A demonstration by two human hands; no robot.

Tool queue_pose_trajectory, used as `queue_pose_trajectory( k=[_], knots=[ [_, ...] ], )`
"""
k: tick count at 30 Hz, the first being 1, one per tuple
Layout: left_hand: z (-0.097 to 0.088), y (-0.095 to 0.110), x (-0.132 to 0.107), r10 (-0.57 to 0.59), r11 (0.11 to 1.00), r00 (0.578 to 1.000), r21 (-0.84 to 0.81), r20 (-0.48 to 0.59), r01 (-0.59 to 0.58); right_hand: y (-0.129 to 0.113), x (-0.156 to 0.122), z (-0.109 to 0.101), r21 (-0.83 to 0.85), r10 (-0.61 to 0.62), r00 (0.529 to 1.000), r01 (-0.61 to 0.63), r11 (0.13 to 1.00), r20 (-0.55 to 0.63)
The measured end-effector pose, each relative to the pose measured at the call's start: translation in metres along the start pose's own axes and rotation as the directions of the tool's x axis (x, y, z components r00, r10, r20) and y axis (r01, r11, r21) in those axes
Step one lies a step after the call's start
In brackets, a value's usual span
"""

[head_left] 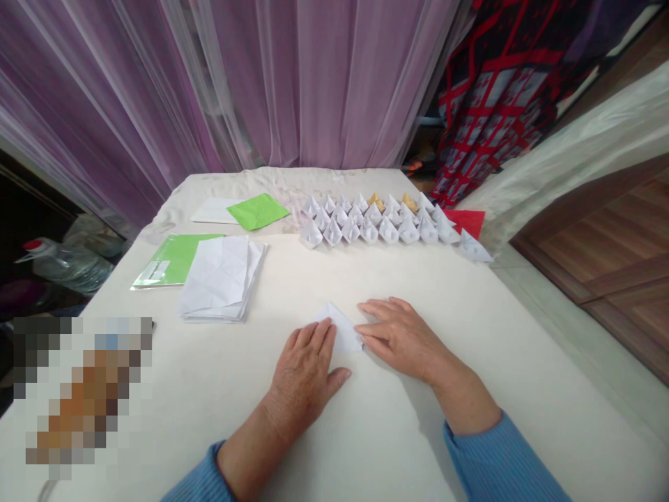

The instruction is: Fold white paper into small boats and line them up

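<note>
A small folded sheet of white paper (342,333) lies on the table in front of me, its pointed corner facing away. My left hand (306,369) rests flat over its left part, fingers stretched out and thumb apart. At the paper's right corner is my right hand (400,338), its fingertips at the edge and its fingers extended and spread. Beyond the hands stand rows of folded white paper boats (352,226), with a yellow boat (410,203) among them. One white boat (474,246) sits at the right end of the front row.
Left of the hands lies a stack of white paper (217,275) beside a green paper pack (178,261). Farther back are a green sheet (258,211) and a red sheet (470,222). A blurred-out object (86,397) lies at the near left; a plastic bottle (70,265) stands beyond the table's left edge.
</note>
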State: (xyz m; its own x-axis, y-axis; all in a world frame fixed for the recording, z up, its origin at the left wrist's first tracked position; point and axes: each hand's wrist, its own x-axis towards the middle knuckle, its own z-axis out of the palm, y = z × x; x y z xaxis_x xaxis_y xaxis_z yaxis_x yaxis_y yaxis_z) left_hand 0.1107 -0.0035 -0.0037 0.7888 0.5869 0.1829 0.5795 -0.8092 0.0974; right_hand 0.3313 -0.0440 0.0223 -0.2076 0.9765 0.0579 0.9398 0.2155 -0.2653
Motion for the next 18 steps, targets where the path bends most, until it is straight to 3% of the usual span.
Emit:
queue_pose_trajectory(
  k=[11,18],
  knots=[
    [-0.002,0.0,0.001,-0.012,1.0,1.0,-0.009,0.012,0.012,0.001,-0.002,-0.011,-0.008,-0.032,0.997,0.033,0.999,0.063],
    [0.001,0.0,0.0,0.007,1.0,0.999,-0.011,-0.038,-0.008,0.013,-0.003,-0.01,0.056,-0.017,1.0,0.017,0.998,0.01]
  ],
)
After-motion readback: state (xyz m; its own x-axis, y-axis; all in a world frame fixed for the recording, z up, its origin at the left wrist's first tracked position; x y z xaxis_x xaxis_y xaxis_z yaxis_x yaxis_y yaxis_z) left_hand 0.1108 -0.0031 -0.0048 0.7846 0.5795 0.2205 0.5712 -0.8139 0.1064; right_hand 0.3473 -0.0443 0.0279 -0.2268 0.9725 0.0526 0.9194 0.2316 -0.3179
